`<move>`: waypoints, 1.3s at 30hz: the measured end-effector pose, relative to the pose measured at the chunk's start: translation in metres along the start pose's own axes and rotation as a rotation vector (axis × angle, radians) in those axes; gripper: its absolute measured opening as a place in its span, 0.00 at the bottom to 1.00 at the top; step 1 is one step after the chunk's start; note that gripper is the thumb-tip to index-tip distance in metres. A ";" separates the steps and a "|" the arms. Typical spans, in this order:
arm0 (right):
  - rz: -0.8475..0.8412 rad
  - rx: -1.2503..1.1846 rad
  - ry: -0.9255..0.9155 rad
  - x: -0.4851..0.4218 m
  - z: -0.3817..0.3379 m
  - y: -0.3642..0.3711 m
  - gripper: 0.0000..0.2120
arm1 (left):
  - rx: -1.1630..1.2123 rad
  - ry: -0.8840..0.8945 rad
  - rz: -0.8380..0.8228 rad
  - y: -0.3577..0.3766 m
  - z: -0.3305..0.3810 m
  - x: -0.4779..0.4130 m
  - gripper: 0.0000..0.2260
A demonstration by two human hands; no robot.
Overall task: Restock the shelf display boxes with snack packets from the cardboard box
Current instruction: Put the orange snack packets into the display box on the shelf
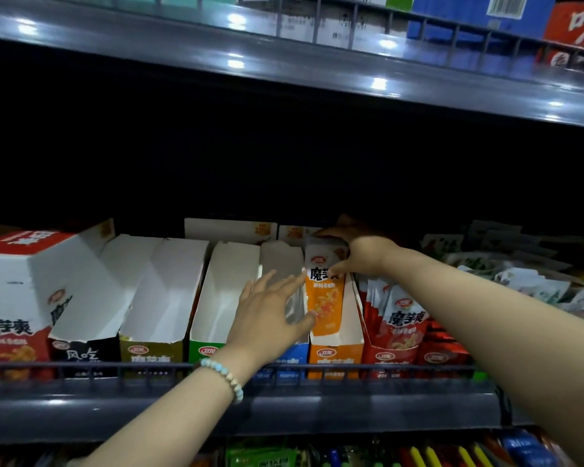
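My right hand [358, 251] grips the top of a stack of orange snack packets [326, 298] that stands in the orange display box [338, 357]. Fingers curl over the far side of the stack and the thumb presses its front. My left hand [270, 311], with a bead bracelet at the wrist, reaches in with straight fingers that touch the left side of the orange packets over the blue display box [292, 360]. The green box [216, 298], the yellow box [162, 298] and the black box [91, 298] stand open with white insides. No cardboard supply box is in view.
A red display box [395, 332] full of red packets stands right of the orange one. A closed red-and-white box [14, 298] sits at the far left. A metal rail [115, 369] runs along the shelf front. Loose packets [520, 278] pile up at right. The shelf above [284, 62] overhangs.
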State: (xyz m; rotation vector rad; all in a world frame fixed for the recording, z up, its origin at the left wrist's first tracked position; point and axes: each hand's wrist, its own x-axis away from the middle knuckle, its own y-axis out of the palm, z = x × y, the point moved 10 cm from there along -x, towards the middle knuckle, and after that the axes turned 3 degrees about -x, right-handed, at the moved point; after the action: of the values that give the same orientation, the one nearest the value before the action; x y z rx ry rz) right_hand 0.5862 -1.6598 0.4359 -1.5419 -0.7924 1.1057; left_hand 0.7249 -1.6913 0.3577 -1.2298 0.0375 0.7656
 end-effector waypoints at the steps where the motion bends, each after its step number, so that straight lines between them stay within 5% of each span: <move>1: -0.004 -0.027 0.005 0.002 0.000 -0.002 0.34 | -0.002 -0.005 0.002 -0.001 0.000 0.000 0.30; 7: 0.009 -0.226 0.059 0.033 -0.003 -0.020 0.28 | -0.008 -0.066 0.019 -0.018 0.004 0.021 0.32; 17: 0.044 -0.367 -0.120 0.156 -0.076 -0.024 0.28 | 0.011 -0.043 0.083 -0.024 0.003 0.132 0.32; 23: -0.154 -0.630 -0.052 0.225 -0.099 0.081 0.29 | 0.082 -0.185 -0.085 0.035 -0.034 0.230 0.30; 33: -0.624 -0.743 0.146 0.323 -0.140 0.321 0.31 | 0.029 -0.436 -0.399 0.124 -0.122 0.375 0.34; 39: -0.728 -0.886 0.352 0.370 -0.149 0.414 0.30 | 0.030 -0.615 -0.455 0.153 -0.178 0.422 0.33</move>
State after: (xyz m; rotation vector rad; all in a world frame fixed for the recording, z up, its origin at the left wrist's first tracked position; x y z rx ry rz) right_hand 0.8361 -1.4835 -0.0507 -1.8167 -1.5355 -0.1047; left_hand 1.0261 -1.6117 -0.0119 -0.8831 -0.7087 0.7054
